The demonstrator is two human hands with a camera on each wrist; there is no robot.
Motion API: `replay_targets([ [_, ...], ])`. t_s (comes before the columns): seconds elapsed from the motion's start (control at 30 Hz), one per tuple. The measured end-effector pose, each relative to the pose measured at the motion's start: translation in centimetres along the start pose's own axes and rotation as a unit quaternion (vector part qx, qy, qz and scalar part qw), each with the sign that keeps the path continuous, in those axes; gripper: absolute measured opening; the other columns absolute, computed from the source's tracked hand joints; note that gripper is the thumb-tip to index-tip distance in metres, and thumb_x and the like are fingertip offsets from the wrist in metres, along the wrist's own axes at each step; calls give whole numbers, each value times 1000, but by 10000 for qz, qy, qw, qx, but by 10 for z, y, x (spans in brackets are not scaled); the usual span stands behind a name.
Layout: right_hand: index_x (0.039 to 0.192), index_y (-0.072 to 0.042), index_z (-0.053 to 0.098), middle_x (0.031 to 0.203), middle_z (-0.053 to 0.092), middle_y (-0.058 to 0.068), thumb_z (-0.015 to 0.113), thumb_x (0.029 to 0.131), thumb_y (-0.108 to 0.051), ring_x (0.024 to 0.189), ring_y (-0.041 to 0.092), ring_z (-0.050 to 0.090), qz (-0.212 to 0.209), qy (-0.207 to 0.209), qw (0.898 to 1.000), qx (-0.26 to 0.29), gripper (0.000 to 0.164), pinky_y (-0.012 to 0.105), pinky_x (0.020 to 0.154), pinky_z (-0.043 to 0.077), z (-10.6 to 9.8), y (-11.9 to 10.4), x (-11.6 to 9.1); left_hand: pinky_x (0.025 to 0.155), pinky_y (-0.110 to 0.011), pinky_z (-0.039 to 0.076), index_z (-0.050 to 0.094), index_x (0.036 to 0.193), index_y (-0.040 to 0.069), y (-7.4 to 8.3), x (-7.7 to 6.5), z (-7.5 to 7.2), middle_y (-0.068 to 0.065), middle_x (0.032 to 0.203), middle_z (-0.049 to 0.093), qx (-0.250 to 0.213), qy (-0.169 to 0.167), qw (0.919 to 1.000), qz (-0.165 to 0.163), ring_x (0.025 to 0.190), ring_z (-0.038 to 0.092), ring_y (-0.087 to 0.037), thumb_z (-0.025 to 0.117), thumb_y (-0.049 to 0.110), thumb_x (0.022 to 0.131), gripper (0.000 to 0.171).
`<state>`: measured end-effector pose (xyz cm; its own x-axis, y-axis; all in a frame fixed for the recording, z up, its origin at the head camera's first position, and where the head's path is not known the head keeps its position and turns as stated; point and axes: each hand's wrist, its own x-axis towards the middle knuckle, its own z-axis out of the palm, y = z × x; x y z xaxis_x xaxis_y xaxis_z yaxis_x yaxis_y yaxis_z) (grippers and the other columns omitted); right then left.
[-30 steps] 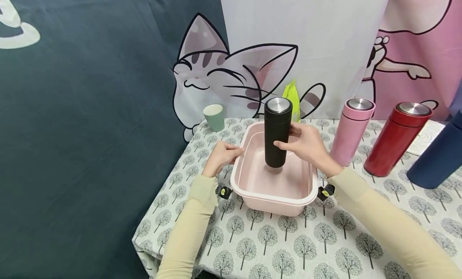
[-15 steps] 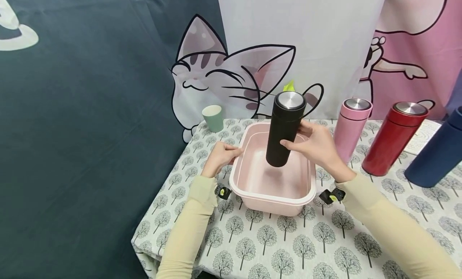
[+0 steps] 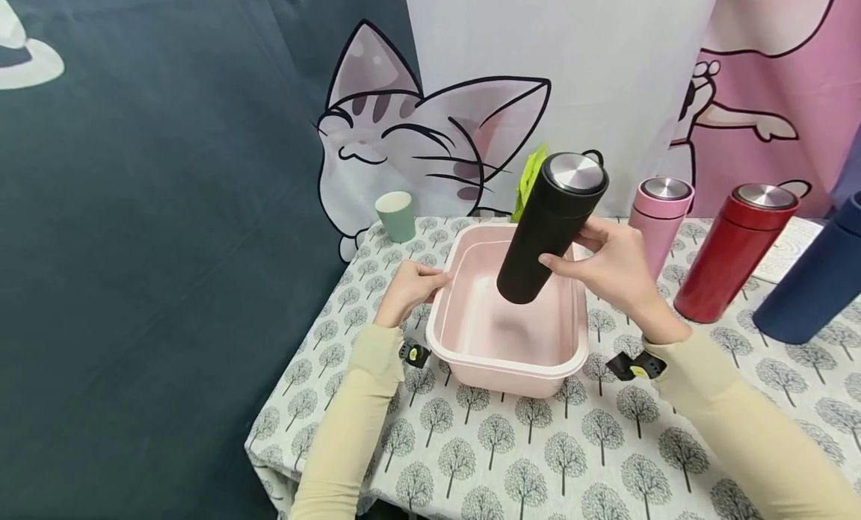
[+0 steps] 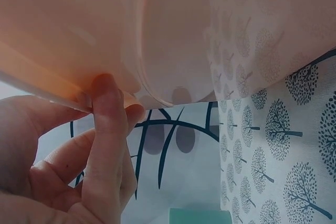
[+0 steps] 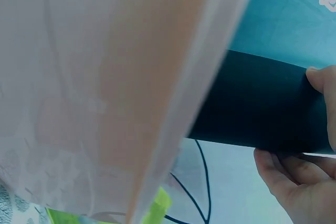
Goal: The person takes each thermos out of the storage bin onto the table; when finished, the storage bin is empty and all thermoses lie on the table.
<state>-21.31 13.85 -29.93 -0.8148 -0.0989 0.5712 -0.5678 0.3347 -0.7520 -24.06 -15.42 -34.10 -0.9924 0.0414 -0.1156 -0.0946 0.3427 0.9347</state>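
A black thermos flask with a steel-topped lid leans to the right over the pink plastic basin. My right hand grips it around the middle, thumb on the near side and fingers behind. The flask's lower end overlaps the inside of the basin in the head view. In the right wrist view the basin wall hides the flask's lower part. At the basin's left rim, my left hand pinches the edge between thumb and fingers; the left wrist view shows fingertips pressed on the outer wall.
To the right stand a pink flask, a red flask and a blue flask. A green cup is at the back left corner of the tree-patterned tablecloth. Behind the basin shows a yellow-green packet.
The black flask has gone from nearly upright to tilted, its lid shifting right and up. My right hand has moved right with it, while the left hand keeps its place on the rim.
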Motion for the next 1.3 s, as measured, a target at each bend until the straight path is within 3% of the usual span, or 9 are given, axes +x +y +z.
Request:
replay_targets([
  [0.33,117,-2,69,98,72,-19,85,68,5,95,-4,68,41,188,9994,301,51,11,89,53,-17,-10,-5,82,-40,62,69,109,-6,1,2,1,-24,102,72,6,48,9999,-108,70,71,-15,70,10,89,25],
  [0.53,119,-1,68,102,71,-18,82,68,12,97,1,69,-144,293,9986,418,54,12,90,53,-25,-10,-8,81,-39,63,69,109,-7,0,2,1,-24,102,72,-43,47,10000,-76,70,72,-16,70,9,89,25],
  [0.73,118,-2,69,98,72,-21,82,69,9,91,-1,68,50,394,9988,282,52,7,82,53,-34,-10,-12,78,-37,63,69,109,-7,1,2,1,-24,102,72,-35,56,9999,-131,69,71,-16,70,9,89,26],
  [1.3,114,-1,70,96,73,-17,81,68,12,88,2,70,36,756,9970,136,49,9,89,53,-56,-12,-16,79,-35,63,68,110,-8,0,2,0,-25,103,71,11,30,10000,-45,75,74,-20,69,10,90,27],
])
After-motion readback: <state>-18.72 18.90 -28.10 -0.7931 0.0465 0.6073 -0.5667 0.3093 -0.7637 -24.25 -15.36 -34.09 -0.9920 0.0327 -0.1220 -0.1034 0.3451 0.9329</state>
